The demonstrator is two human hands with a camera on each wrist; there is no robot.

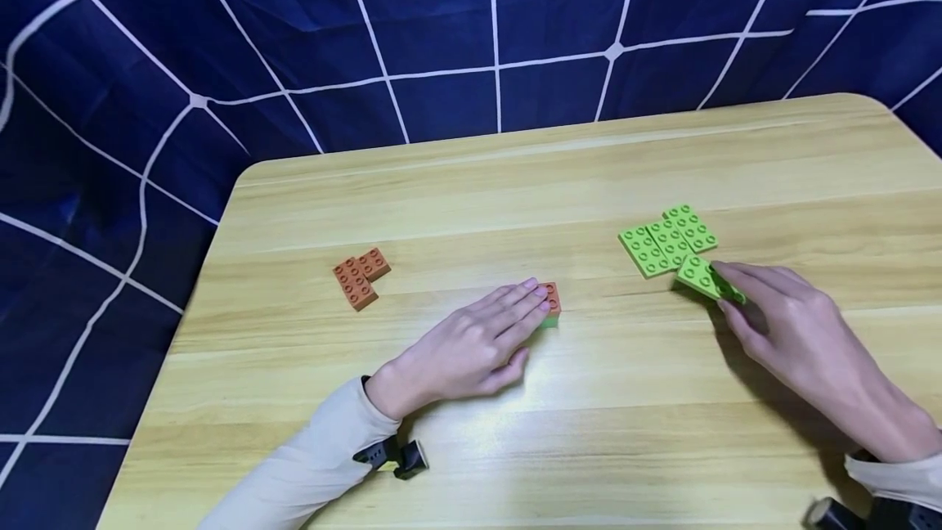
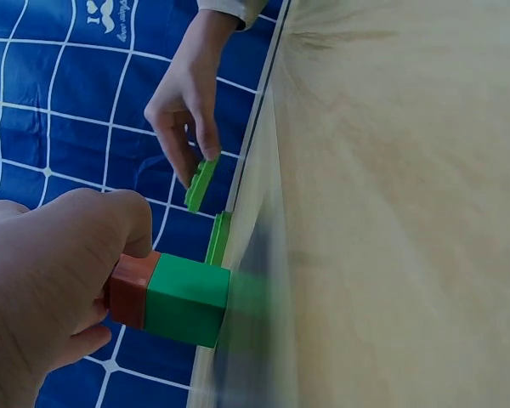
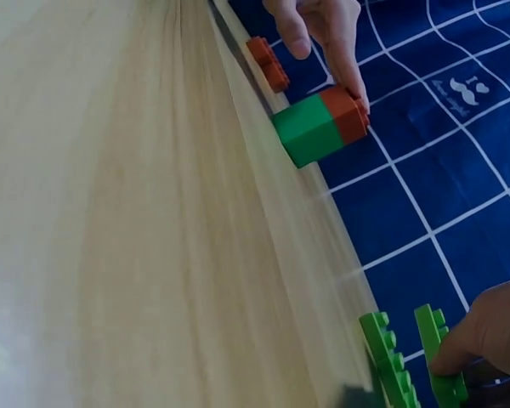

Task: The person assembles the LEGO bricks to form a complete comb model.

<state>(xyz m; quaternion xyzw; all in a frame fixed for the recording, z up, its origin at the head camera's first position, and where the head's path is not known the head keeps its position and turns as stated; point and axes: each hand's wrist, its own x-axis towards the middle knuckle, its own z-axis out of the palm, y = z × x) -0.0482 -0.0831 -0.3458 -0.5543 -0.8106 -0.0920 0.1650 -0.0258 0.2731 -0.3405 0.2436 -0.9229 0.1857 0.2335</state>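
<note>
My left hand (image 1: 474,342) lies with straight fingers over an orange-brown toy brick (image 1: 553,298), touching its studded top. That brick sits on a taller green block (image 2: 187,297), which stands on the table. On the right, my right hand (image 1: 787,317) pinches a flat light-green toy brick (image 1: 699,275) between thumb and fingers. This brick is tilted and held just above the near corner of several light-green bricks (image 1: 666,242) lying side by side, studs up. In the right wrist view a gap shows between the held brick (image 3: 438,348) and the bricks (image 3: 387,357) below.
Orange-brown bricks (image 1: 355,278) lie together on the left part of the wooden table (image 1: 478,203). Behind the table hangs a dark blue cloth (image 1: 441,31) with white grid lines. Dark wrist-worn devices sit at both sleeves, the left one (image 1: 393,456) close over the tabletop.
</note>
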